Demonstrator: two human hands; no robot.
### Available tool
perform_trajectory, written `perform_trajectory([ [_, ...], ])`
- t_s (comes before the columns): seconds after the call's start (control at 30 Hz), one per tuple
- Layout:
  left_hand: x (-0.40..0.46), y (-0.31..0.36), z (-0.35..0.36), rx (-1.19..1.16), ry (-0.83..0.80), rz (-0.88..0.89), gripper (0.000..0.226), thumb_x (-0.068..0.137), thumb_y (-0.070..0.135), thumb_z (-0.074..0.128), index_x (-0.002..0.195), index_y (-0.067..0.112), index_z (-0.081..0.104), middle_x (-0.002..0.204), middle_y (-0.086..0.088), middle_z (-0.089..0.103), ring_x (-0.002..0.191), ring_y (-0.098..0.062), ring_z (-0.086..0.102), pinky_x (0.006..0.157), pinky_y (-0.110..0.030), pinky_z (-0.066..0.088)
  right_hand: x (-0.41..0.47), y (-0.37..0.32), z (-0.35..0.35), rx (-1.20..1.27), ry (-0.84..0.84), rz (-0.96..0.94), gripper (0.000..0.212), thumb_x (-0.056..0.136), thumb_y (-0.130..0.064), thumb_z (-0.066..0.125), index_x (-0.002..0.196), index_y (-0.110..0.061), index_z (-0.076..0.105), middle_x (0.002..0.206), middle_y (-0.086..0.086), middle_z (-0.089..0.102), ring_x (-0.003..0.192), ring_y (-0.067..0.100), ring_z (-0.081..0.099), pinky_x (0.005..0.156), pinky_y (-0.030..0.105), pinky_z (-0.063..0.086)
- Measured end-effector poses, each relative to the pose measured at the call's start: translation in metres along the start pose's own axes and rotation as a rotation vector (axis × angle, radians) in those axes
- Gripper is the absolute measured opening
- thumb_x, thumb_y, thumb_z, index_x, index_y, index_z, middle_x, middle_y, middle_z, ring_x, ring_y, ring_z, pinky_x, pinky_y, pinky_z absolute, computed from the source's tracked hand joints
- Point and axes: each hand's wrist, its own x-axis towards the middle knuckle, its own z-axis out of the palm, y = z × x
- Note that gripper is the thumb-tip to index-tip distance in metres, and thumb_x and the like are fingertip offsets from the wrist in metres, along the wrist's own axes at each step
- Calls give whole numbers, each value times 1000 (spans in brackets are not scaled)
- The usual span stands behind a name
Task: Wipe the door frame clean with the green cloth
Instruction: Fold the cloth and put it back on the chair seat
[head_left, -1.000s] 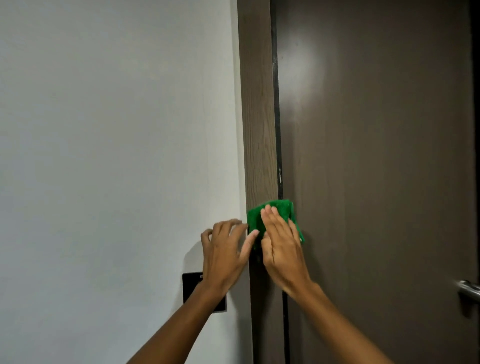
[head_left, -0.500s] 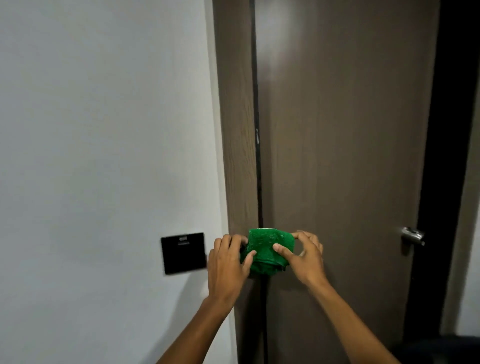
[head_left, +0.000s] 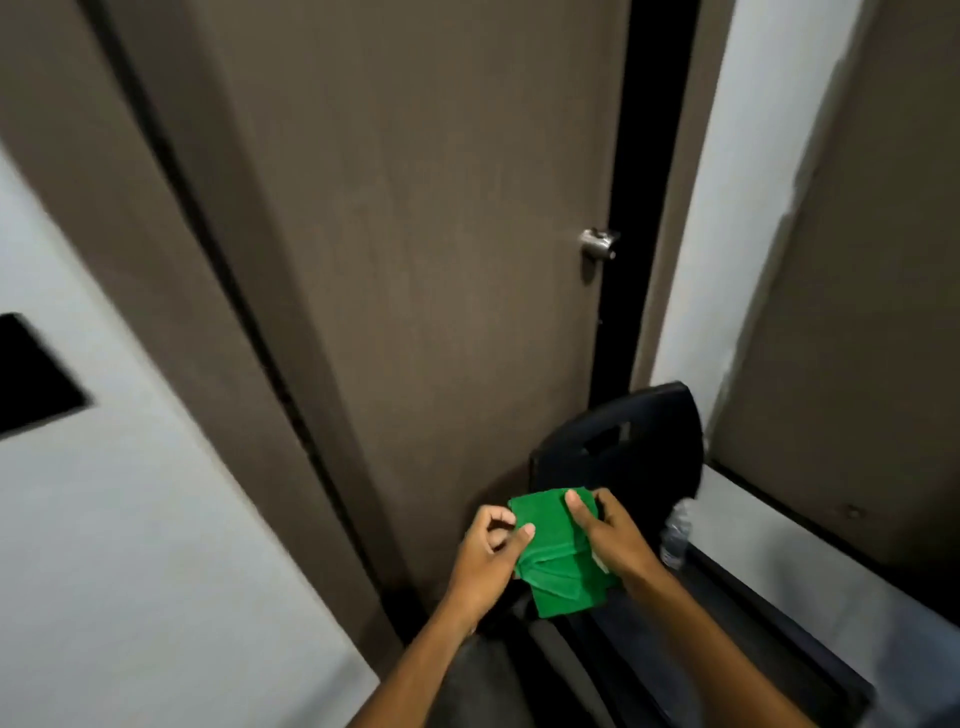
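both hands have dropped away from the brown wooden door frame (head_left: 171, 270), carrying the folded green cloth (head_left: 558, 556) low in front of a black chair (head_left: 623, 447). left hand (head_left: 485, 558) pinches its left edge, fingers curled (thumb on top). right hand (head_left: 613, 535) grips the right side, thumb across the fabric.

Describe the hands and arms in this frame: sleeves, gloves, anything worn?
Two bare hands, left hand and right hand, no gloves. Both forearms are bare as far as the bottom edge of the frame; no sleeve or cuff comes into view. No watch, ring or band shows on either wrist or on the visible fingers, though motion blur softens fine detail. Nails look short and unpainted.
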Motion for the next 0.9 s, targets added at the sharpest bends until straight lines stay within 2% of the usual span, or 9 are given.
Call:
perform_trajectory([
  [0.07, 6, -23, 32, -49, -20, -148, 12, 92, 16, 64, 95, 15, 52, 94, -25, 71, 81, -29, 69, 71, -42, 58, 1, 38, -25, 33, 15, 123, 13, 89, -15, 66, 80, -14, 56, 81, 6, 66, 73, 17, 64, 70, 32, 53],
  [0.13, 15, -53, 71, -12, -4, -248, 13, 91, 16, 65, 97, 13, 53, 95, -24, 69, 85, -35, 68, 71, -44, 58, 2, 78, -53, 19, 54, 237, 14, 87, -3, 64, 91, -14, 57, 84, 6, 67, 67, 10, 66, 59, 20, 53],
  [0.23, 20, -95, 115, 66, -26, -322, 19, 90, 8, 65, 87, 12, 46, 81, -20, 57, 76, -27, 57, 66, -42, 48, -10, 125, -81, -103, 90, 347, 43, 85, -2, 63, 114, -27, 44, 81, 6, 66, 66, 15, 63, 56, 24, 50],
  [0.3, 22, -128, 144, 117, -98, -358, 24, 91, 5, 63, 80, 15, 44, 76, -12, 50, 73, -21, 50, 64, -40, 43, -16, 157, -94, -239, 101, 363, 43, 85, -5, 62, 115, -29, 43, 74, 4, 63, 61, 15, 58, 54, 27, 45],
  [0.37, 22, -165, 174, 160, -186, -410, 18, 90, 3, 62, 84, 16, 51, 81, -8, 56, 78, -20, 52, 72, -44, 47, -21, 194, -106, -354, 115, 397, 33, 86, -6, 59, 113, -23, 49, 85, 5, 64, 72, 19, 58, 63, 28, 41],
  [0.47, 13, -215, 215, 269, -323, -486, 22, 91, 7, 61, 112, 10, 62, 119, -10, 65, 113, -19, 56, 100, -39, 47, -31, 249, -121, -340, 191, 500, 26, 88, 2, 55, 108, -13, 59, 98, 11, 67, 90, 29, 64, 80, 30, 45],
  [0.67, 11, -262, 290, 523, -676, -499, 57, 92, 12, 53, 146, 18, 38, 153, -10, 41, 139, -23, 40, 115, -30, 32, -40, 318, -155, -335, 389, 683, 32, 90, -3, 51, 120, -9, 62, 122, 20, 63, 111, 35, 58, 96, 36, 42],
  [0.8, 11, -277, 308, 945, -950, -309, 66, 93, 26, 49, 152, 26, 20, 165, -8, -1, 151, -32, 6, 122, -47, 15, -42, 339, -169, -509, 187, 757, 54, 88, -9, 54, 142, -9, 42, 149, 22, 27, 135, 40, 36, 115, 42, 29],
  [0.9, 8, -268, 290, 1138, -986, -194, 68, 91, 27, 50, 151, 31, 18, 165, -10, -7, 151, -30, -8, 121, -55, 8, -44, 337, -168, -837, 79, 707, 52, 90, -25, 53, 140, -14, 43, 159, 17, 10, 144, 34, 23, 118, 43, 22],
])
